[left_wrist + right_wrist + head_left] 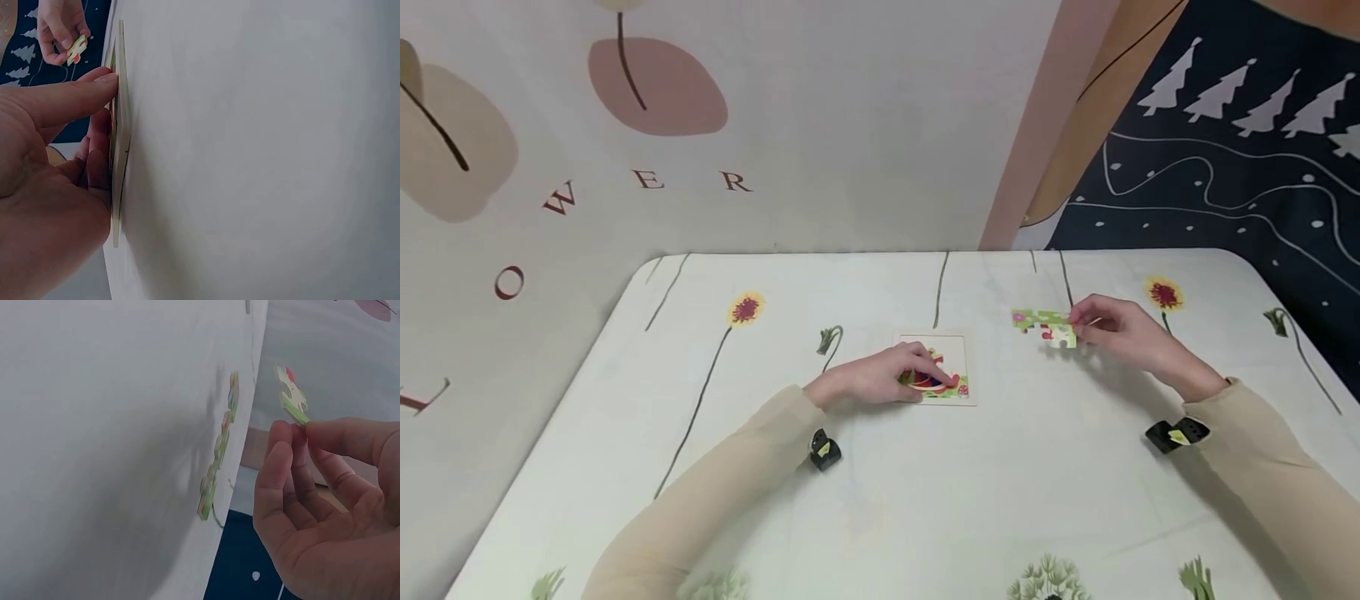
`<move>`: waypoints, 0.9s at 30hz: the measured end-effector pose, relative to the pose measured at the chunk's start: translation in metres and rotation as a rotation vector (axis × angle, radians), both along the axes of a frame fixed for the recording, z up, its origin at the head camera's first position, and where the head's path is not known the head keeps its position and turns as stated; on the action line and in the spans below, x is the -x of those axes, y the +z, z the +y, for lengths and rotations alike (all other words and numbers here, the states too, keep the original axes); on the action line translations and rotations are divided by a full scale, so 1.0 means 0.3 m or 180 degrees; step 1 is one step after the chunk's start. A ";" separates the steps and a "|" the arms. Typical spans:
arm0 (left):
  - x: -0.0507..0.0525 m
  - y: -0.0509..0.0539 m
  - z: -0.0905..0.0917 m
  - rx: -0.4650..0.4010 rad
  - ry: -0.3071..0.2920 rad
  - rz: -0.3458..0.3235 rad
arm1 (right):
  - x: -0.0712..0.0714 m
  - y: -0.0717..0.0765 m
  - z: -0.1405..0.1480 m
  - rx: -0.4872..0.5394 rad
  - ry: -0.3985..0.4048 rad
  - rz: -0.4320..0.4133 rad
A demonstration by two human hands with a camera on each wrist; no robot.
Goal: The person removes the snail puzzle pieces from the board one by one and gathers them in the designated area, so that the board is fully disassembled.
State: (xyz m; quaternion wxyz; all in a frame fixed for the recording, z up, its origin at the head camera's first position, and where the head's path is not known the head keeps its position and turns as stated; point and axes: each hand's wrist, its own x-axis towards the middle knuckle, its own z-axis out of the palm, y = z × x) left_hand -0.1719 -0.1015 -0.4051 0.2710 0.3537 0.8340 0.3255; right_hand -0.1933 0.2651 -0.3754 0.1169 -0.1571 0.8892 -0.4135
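Observation:
A square jigsaw puzzle board with a pale frame lies near the table's middle. Several colourful pieces fill its lower part, and bare white backing shows above them. My left hand rests on the board, its fingers spread over the pieces and hiding some of them. In the left wrist view the thumb touches the board's face. Off to the right, my right hand pinches a cream, green and red puzzle piece between thumb and fingertips, above the table. Beyond it, loose puzzle pieces lie in a row.
The white tablecloth carries printed flowers and stems. A pale printed curtain hangs behind the table's far edge, and a dark blue cloth with white trees hangs at the back right.

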 end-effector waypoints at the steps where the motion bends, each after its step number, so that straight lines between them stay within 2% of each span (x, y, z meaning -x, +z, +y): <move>1: 0.000 -0.001 0.001 0.0002 0.0000 0.0000 | 0.001 0.000 0.003 -0.0040 -0.0009 -0.0014; 15: -0.005 0.006 -0.001 -0.0005 0.0036 -0.0017 | 0.018 -0.024 0.066 -0.0345 -0.0086 -0.0115; 27: 0.000 0.001 -0.003 -0.0038 0.0003 -0.0012 | 0.041 -0.038 0.098 -0.0575 -0.0180 -0.0466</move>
